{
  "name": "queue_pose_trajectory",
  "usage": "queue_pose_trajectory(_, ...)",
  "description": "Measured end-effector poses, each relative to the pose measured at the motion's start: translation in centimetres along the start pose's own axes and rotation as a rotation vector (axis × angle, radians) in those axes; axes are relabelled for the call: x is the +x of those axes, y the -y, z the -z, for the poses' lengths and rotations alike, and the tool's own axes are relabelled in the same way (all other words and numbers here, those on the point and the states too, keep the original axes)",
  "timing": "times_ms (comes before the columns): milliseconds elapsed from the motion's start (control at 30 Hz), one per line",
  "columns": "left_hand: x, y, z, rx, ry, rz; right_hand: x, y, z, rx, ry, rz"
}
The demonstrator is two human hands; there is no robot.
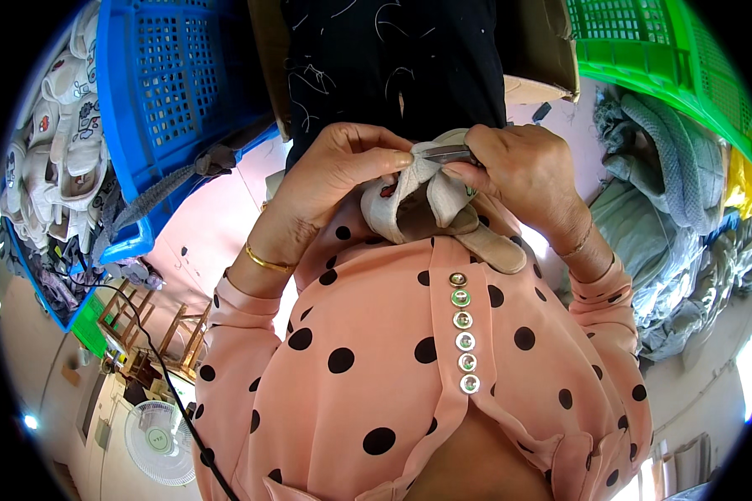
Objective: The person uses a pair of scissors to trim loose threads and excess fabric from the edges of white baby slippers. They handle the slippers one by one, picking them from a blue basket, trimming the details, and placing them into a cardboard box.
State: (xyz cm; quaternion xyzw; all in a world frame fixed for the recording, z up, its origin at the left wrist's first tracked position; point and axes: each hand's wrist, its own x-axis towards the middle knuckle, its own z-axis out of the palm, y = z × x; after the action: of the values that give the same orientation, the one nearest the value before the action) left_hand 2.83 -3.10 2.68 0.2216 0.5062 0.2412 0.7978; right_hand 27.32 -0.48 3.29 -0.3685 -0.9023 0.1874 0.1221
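So the thing being worked on is a pale cloth shoe [382, 213], held up over the lap, right against the front of a spotted blouse [342, 317]. Left hand [334, 163] has its grip clamped on the shoe's upper edge, thumb and finger pinched together. Right hand [526, 163] is curled around a small metal tool [444, 153], blade aimed at that pinch. Looks like snips, but most of it's hidden in the fist, so I can't tell if its blades are apart. A flat sole [497, 250] pokes out below.

My guess is this is thread trimming, since there are loose threads [313, 79] all over the black trousers [393, 58]. Next move probably calls for keeping the edge taut and nipping close without catching fabric or fingertips. More pale shoes [67, 134] are heaped over on the left, beside a blue crate [163, 67].
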Motion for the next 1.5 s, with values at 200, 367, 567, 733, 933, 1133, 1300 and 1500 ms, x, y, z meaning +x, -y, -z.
queue_pose_trajectory(200, -0.1, 0.0, -0.1, -0.018, -0.013, 0.002, 0.2, 0.0, 0.2, -0.030, 0.030, 0.004)
queue_pose_trajectory(367, -0.2, -0.1, -0.2, -0.028, 0.002, 0.005, 0.3, 0.0, 0.2, -0.039, 0.047, 0.013)
queue_pose_trajectory(567, -0.2, 0.2, -0.4, -0.022, -0.016, -0.007, -0.1, -0.3, -0.7, 0.095, 0.034, -0.073)
queue_pose_trajectory(733, -0.1, 0.3, -0.1, -0.018, -0.001, -0.005, -0.2, -0.4, -0.4, 0.114, 0.040, -0.083)
queue_pose_trajectory(933, -0.1, 0.3, -0.1, -0.029, -0.010, -0.005, 0.2, -0.2, 0.0, 0.027, 0.040, -0.020)
queue_pose_trajectory(1133, -0.2, 0.2, -0.3, -0.026, -0.027, -0.004, 0.3, -0.3, -0.5, -0.025, 0.017, 0.023)
queue_pose_trajectory(1300, 0.0, 0.3, -0.2, -0.022, -0.001, -0.012, 0.3, -0.2, -0.7, 0.172, 0.017, -0.135)
queue_pose_trajectory(1500, 0.0, 0.0, -0.3, 0.037, 0.012, -0.029, 0.6, -1.0, -1.9, 0.901, 0.110, -0.377)
